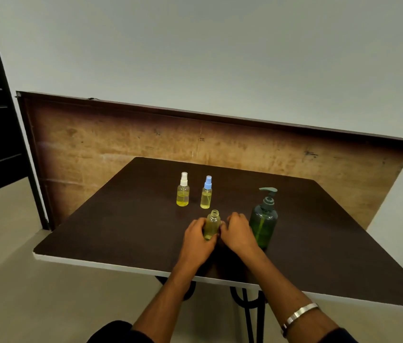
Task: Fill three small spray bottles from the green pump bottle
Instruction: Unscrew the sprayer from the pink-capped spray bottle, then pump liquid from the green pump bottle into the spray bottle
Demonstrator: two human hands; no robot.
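Just below the middle of the frame, the left hand (196, 235) grips the uncapped spray bottle (212, 224), its fingers (205, 225) curled round the lower body from the left. The bottle stands upright on the bench (121, 226), long axis vertical, open threaded neck clear above the fingers. The right hand (236, 231) sits just beside it on the right, fingers curled; whether they hold anything, perhaps the cap, cannot be told. Right of that hand stands the green pump bottle (263, 222), nearer the right hand. Farther back stand the white-capped spray bottle (183, 190) and blue-capped spray bottle (206, 193), both showing yellow liquid.
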